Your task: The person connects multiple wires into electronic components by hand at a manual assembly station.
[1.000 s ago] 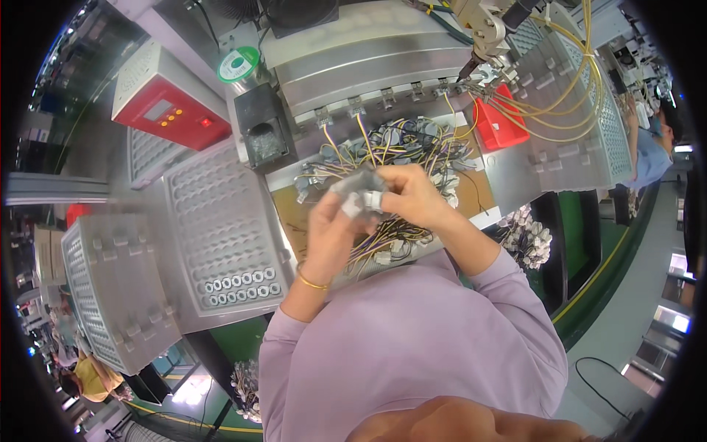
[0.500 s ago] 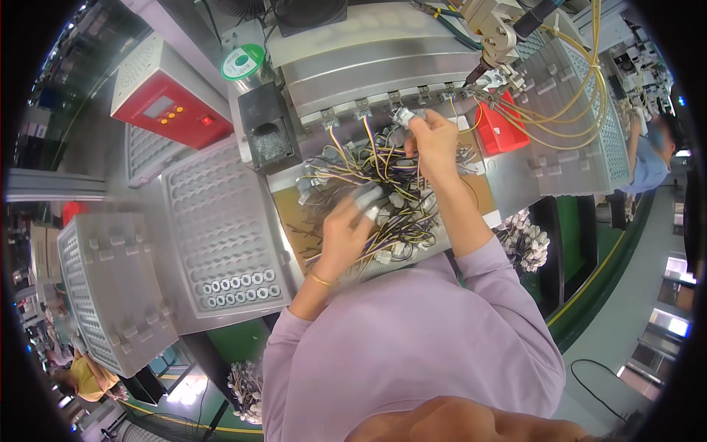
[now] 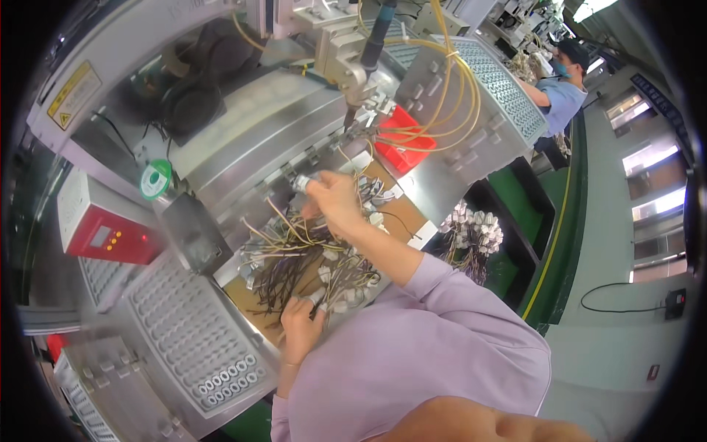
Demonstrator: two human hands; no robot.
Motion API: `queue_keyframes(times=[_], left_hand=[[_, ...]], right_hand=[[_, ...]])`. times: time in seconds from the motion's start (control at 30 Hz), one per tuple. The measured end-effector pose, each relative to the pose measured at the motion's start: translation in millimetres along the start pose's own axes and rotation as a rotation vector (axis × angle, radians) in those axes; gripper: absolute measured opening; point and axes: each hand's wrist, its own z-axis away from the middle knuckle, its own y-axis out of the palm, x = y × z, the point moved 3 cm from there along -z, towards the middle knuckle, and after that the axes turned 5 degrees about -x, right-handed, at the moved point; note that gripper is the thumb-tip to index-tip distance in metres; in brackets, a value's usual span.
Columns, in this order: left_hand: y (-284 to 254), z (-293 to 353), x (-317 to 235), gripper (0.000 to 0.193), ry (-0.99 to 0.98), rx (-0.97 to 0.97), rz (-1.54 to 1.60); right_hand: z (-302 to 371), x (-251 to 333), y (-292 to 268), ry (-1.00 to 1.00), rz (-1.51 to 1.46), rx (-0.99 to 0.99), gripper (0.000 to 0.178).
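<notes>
Your right hand (image 3: 335, 200) pinches a small white plastic connector (image 3: 302, 182) (wires trailing below it); your left hand (image 3: 300, 322) grips tangled brown-and-yellow wire harnesses (image 3: 294, 258).

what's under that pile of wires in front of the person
The wire pile lies on a brown board, bare at its near-left corner. The left hand rests on the pile's near edge; the right hand holds a small connector above it. The board's middle is covered.

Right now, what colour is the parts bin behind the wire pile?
Red, in the head view: the bin sits just beyond the wire pile, under yellow cables.
</notes>
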Motion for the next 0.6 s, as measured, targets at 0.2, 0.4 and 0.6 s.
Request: queue_keyframes(times=[0.2, 0.4, 0.6], left_hand=[[-11.3, -9.3, -16.3, 0.023, -0.112, -0.143, 0.245], [1.6, -3.9, 25.6, 0.026, -0.322, -0.241, 0.515], [-11.2, -2.9, 39.8, 0.028, -0.581, -0.27, 0.621]], right_hand=[[-14.8, -25.0, 10.3, 0.067, -0.36, -0.011, 0.018], [-17.5, -0.7, 1.9, -0.079, 0.081, 0.15, 0.031], [23.9, 22.4, -33.8, -0.598, 0.572, 0.17, 0.022]])
